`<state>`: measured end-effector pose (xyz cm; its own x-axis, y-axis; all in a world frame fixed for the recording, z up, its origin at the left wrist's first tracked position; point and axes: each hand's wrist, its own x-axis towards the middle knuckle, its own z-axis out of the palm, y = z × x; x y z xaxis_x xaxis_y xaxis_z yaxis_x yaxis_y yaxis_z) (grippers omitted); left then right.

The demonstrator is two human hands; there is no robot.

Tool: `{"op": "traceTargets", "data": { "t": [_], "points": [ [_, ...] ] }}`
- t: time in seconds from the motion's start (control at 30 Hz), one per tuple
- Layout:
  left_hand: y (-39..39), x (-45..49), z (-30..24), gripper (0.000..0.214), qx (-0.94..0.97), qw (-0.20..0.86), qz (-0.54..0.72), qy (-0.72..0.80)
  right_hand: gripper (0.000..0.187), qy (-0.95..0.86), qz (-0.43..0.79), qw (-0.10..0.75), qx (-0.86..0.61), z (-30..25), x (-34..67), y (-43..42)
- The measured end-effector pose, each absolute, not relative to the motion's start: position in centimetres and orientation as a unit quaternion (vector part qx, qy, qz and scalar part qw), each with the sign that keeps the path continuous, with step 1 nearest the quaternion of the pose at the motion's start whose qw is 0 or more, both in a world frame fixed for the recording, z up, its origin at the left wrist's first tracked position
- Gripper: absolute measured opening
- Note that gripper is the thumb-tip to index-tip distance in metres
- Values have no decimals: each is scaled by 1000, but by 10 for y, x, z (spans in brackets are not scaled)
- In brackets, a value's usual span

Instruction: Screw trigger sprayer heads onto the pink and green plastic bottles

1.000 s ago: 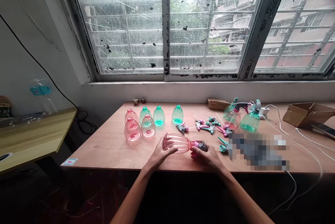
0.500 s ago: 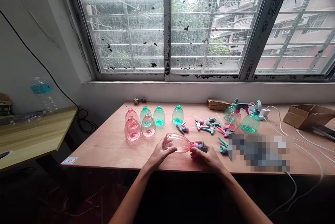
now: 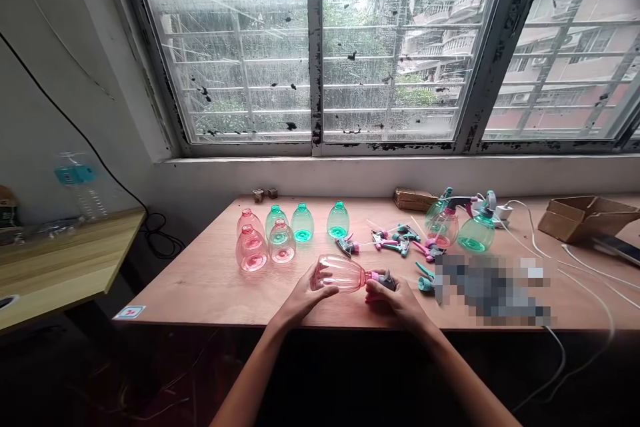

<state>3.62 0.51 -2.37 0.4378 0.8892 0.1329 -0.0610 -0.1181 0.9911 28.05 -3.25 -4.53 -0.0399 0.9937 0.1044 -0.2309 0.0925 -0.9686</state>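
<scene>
A clear pink spray bottle [image 3: 343,273] lies sideways above the front of the table, its base to the left. Around its base end, my left hand [image 3: 311,292] is closed. My right hand [image 3: 393,295] grips the grey and pink spray head [image 3: 383,278] at the bottle's neck. Whether the head is fully screwed on, I cannot tell. Behind and to the left stand open pink bottles [image 3: 251,250] and green bottles [image 3: 303,223]. Loose spray heads [image 3: 397,242] lie beyond my right hand, and a teal spray head [image 3: 426,279] is just right of it.
Bottles with heads fitted, pink [image 3: 443,227] and green [image 3: 477,230], stand at the back right. A brown cardboard box [image 3: 583,219] sits farther right, near white cables [image 3: 590,277]. A blurred dark patch [image 3: 493,290] covers the right front. A window [image 3: 390,47] rises behind the table [image 3: 200,287].
The view has shifted slightly. Both hands keep the same grip on the bottle and its spray head, with hardly any movement.
</scene>
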Motion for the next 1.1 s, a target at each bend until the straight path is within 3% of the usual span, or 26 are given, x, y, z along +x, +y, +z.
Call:
{"op": "traceTargets", "data": {
  "t": [0.23,0.3,0.47,0.67,0.77,0.9,1.1],
  "points": [
    [2,38,-26,122,629,588,417,292,44,-448,557,573,-402,-47,282,-32],
    [1,38,-25,120,629,583,417,301,44,-451,553,575,-401,-47,282,-32],
    [3,38,-23,80,636,574,412,310,42,-468,549,573,-389,-45,281,-33],
    [4,37,-27,118,643,585,401,289,45,-430,561,582,-403,-45,282,-34],
    [3,37,-27,113,635,585,406,300,48,-436,556,580,-405,-44,282,-34],
    [5,37,-26,90,629,578,409,320,47,-452,549,579,-398,-43,282,-35],
    [6,35,-32,112,637,592,410,275,43,-433,554,588,-401,-45,283,-34]
  ]
}}
